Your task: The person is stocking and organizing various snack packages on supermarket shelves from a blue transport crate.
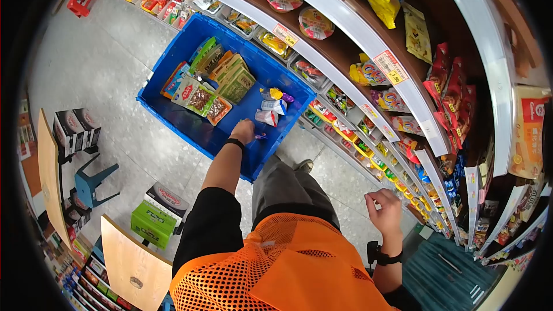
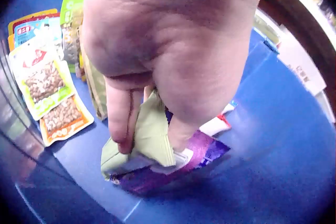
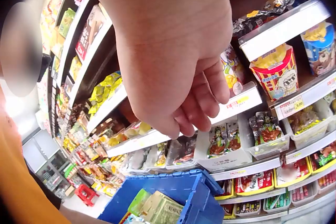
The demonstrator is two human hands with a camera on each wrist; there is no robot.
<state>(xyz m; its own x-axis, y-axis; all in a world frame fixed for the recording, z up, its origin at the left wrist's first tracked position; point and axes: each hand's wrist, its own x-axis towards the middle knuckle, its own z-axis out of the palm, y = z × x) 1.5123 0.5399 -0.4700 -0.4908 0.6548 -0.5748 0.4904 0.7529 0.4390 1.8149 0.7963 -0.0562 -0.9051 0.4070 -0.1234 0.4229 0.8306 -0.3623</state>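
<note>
My left hand [image 1: 243, 131] reaches down into a blue plastic crate [image 1: 184, 132]. In the left wrist view its thumb and fingers pinch a purple and pale-green snack packet [image 2: 149, 134] low over the crate's bottom. Beside it lie small white packets [image 1: 267, 116] and a yellow one. Nut packets [image 1: 196, 95] and green-brown snack bags [image 1: 235, 80] lean together at the crate's other end. My right hand [image 1: 385, 210] hangs in the air before the shelves, fingers loosely curled and holding nothing.
Snack shelves [image 1: 345, 40] curve along the right, with bins of packets on the lower tiers. A blue stool [image 1: 95, 181], wooden tables [image 1: 129, 265] and a green carton [image 1: 152, 224] stand to the left. A red stool [image 1: 83, 1] is farther off on the grey floor.
</note>
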